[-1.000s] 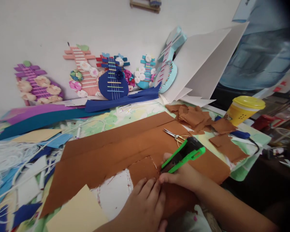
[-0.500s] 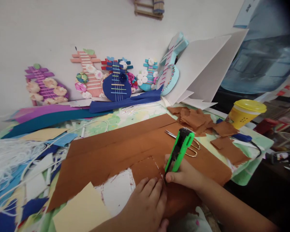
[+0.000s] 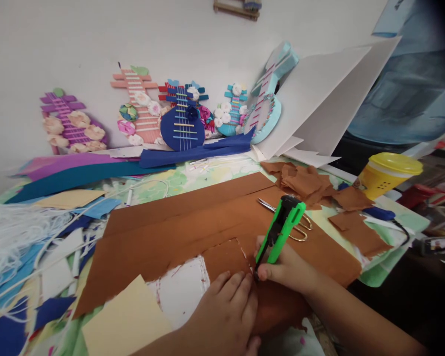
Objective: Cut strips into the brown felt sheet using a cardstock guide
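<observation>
My right hand [image 3: 282,267] is closed around a green and black utility knife [image 3: 280,230], held upright and leaning right. Its lower end meets the brown sheet [image 3: 193,217] beside a scored line. Flat on that sheet, fingers stretched and close to the knife tip, lies my left hand [image 3: 232,301]. A white patch [image 3: 183,289] with rough, marked edges shows left of my left hand. Gold-handled scissors [image 3: 300,232] rest on the sheet behind the knife. A cream paper piece [image 3: 128,316] lies by my left forearm.
Brown scraps [image 3: 304,183] and a yellow-lidded tub [image 3: 391,173] stand at the right. Tangled white cord [image 3: 18,242] covers the left side. Decorated paper instruments, among them a dark blue one [image 3: 181,128], lean on the wall beside large white boards [image 3: 315,94].
The view has shifted slightly. My right hand and the knife stay at nearly the same spot on the brown sheet, and my left hand keeps pressing beside them.
</observation>
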A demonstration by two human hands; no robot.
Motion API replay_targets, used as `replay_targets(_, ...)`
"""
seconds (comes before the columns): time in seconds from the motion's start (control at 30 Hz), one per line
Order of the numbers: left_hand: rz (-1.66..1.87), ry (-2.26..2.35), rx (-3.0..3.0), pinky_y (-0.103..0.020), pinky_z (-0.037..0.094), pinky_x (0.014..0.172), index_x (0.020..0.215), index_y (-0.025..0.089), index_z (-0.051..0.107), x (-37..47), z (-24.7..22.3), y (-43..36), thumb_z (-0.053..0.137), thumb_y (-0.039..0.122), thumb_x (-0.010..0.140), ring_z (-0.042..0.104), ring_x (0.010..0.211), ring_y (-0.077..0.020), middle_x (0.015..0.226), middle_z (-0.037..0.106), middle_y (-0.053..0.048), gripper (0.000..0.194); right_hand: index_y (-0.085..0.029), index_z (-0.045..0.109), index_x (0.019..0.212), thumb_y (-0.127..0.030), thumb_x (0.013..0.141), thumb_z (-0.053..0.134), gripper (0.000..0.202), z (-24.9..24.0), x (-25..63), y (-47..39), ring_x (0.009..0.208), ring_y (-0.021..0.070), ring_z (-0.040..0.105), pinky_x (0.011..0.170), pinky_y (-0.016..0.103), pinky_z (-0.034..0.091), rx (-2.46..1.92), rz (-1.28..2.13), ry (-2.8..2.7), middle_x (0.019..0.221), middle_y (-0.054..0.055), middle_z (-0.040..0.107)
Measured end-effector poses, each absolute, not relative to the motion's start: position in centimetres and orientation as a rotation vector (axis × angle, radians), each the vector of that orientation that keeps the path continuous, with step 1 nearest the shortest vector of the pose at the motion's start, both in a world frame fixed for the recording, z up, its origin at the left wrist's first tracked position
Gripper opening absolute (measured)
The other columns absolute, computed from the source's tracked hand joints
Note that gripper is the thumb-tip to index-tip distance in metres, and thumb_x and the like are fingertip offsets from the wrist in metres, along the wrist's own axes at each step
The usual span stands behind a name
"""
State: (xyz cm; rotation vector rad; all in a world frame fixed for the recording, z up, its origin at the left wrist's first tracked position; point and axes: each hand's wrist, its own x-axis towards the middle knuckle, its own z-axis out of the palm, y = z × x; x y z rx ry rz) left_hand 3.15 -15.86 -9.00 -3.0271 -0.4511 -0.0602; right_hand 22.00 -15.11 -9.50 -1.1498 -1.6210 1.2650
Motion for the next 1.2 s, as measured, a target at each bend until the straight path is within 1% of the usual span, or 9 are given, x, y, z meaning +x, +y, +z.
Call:
replay_targets(0.2,-0.108,-0.416,-2.991,-0.039,0.04,0.081,0.109,0.005,0.053,3.2,-9.0,-15.7,0.042,0.047,0.08,0.052,0.097,-0.0289,0.112,0.054,-0.018,0.052,-0.018,0.039,0.063,-0.061,0.057,0.06,0.049,-9.5,22.0,-15.4,0.057,0.0094,0.034,0.049,0.021,0.028,-1.166,1.24,-1.645,0.061,-0.004,0.036)
replay_targets(0.33,-0.123,-0.411,-2.975,-0.038,0.041,0.08,0.108,0.004,0.054,3.2,-9.0,-15.8,0.043,0.046,0.079,0.053,0.095,-0.0291,0.11,0.055,-0.019,0.052,-0.018,0.037,0.063,-0.06,0.058,0.061,0.048,-9.6,21.9,-15.4,0.054,0.0084,0.031,0.046,0.021,0.026,-1.154,1.275,-1.628,0.059,-0.006,0.033)
replay_targets(0.63,-0.186,-0.359,-2.925,-0.038,0.039,0.079,0.107,0.005,0.054,3.2,-9.2,-15.6,0.042,0.047,0.08,0.054,0.092,-0.0282,0.108,0.056,-0.018,0.051,-0.018,0.038,0.063,-0.059,0.062,0.058,0.046,-9.4,22.1,-15.5,0.056,0.0091,0.032,0.048,0.021,0.027,-1.148,1.213,-1.673,0.061,-0.005,0.034)
replay_targets(0.87,-0.172,-0.378,-2.954,-0.038,0.037,0.08,0.109,0.004,0.052,3.2,-9.1,-15.7,0.043,0.047,0.08,0.053,0.094,-0.0282,0.109,0.055,-0.018,0.052,-0.018,0.038,0.064,-0.06,0.06,0.059,0.047,-9.5,22.1,-15.3,0.057,0.0099,0.034,0.049,0.021,0.029,-1.16,1.236,-1.673,0.062,-0.004,0.036)
replay_targets(1.03,-0.106,-0.393,-2.982,-0.039,0.038,0.081,0.107,0.006,0.054,3.2,-8.8,-15.8,0.043,0.046,0.08,0.053,0.095,-0.0286,0.11,0.055,-0.018,0.05,-0.019,0.037,0.064,-0.049,0.07,0.055,0.036,-9.2,21.9,-15.4,0.055,0.0095,0.036,0.048,0.021,0.03,-1.251,1.183,-1.745,0.061,-0.004,0.037)
replay_targets(1.2,-0.109,-0.37,-2.948,-0.037,0.041,0.078,0.106,0.006,0.055,3.2,-8.8,-15.8,0.042,0.046,0.08,0.055,0.092,-0.0281,0.107,0.057,-0.017,0.05,-0.019,0.034,0.059,-0.04,0.07,0.054,0.031,-8.5,21.5,-15.5,0.052,0.0086,0.035,0.046,0.021,0.03,-1.339,1.093,-1.798,0.057,-0.005,0.035)
